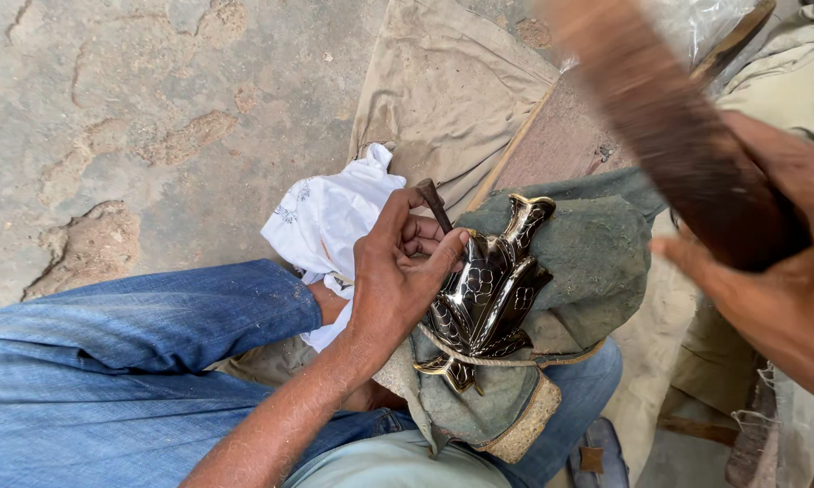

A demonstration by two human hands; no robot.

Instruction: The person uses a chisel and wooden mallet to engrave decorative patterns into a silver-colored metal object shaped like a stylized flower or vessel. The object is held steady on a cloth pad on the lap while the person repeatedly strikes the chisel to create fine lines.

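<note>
A: Surface? Room?
B: Outdoor ground (109, 108), cracked, pitted concrete. Person sits, one jeans leg (127, 361) across the frame.
A: Counts?
B: One shiny dark fish-shaped metal piece (488, 294), one thin chisel-like tool (436, 204), one wooden mallet (673, 136), blurred. One white cloth (330, 221), one beige cloth (443, 81).
A: Hands?
B: Left hand (398, 271) closed around the tool, thumb touching the fish piece. Right hand (768, 271) gripping the mallet, raised well apart from it.
A: Where's the fish?
B: On a grey-green pad (597, 262) over the lap, cord (506, 361) across its tail. Mallet blocks the top right.
</note>
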